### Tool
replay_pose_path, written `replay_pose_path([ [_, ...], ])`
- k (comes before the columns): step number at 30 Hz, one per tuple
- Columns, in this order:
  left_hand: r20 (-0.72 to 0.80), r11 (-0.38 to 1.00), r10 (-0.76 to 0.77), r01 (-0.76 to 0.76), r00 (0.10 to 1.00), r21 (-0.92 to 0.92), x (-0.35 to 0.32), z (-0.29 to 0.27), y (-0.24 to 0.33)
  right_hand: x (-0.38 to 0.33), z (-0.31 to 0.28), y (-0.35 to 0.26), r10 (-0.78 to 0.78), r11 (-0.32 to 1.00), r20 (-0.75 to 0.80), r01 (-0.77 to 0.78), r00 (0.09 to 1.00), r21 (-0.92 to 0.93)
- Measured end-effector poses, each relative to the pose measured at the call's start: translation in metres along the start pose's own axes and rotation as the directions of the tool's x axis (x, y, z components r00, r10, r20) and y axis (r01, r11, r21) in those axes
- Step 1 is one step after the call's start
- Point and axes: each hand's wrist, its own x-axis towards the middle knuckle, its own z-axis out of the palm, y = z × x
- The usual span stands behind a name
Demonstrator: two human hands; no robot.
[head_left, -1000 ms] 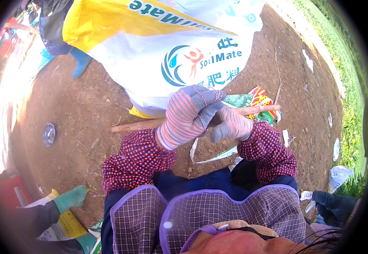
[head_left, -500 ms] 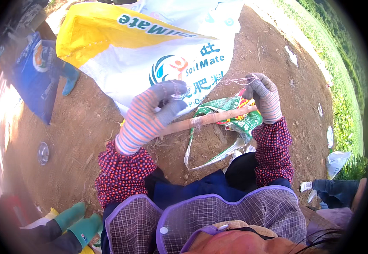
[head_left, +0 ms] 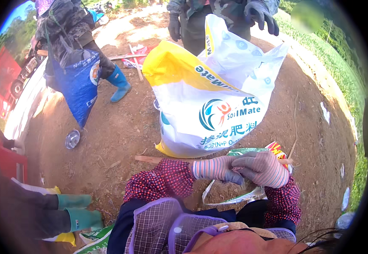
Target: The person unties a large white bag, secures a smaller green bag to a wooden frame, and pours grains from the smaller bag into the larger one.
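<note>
Spreading across the frame, reddish-brown bare dirt (head_left: 120, 127) forms the ground, with a grass strip (head_left: 340, 72) along the right edge. At centre stands a large woven plastic sack (head_left: 201, 106), white and yellow, crumpled and glossy. Upper left, another person holds a blue sack (head_left: 80, 84). Below centre, the left hand (head_left: 215, 169) and right hand (head_left: 262, 169), in striped knit gloves, meet and pinch the edge of a small green-and-red packet (head_left: 251, 151) above a wooden stick (head_left: 148, 159).

Knit striped cloth covers the fingers (head_left: 251, 163); just beyond them a glossy woven-plastic sack (head_left: 201, 106) stands on rough, matt soil (head_left: 120, 131).
</note>
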Motion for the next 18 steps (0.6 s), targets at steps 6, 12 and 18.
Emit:
replay_pose_path([
  [6, -0.277, 0.997, -0.064, 0.051, 0.959, -0.052, -0.017, -0.021, 0.052, -0.007, -0.027, 0.034, 0.077, 0.989, -0.42, -0.015, 0.904, 0.15],
  [12, -0.511, 0.849, 0.363, -0.051, 0.779, 0.525, -0.043, -0.027, 0.052, -0.004, -0.001, 0.03, 0.431, 0.887, 0.011, -0.426, 0.902, 0.18],
  [18, -0.304, 0.933, -0.333, 0.358, 0.892, 0.029, -0.033, 0.011, 0.06, -0.008, 0.01, 0.022, 0.297, 0.751, -0.365, 0.02, 0.882, 0.66],
])
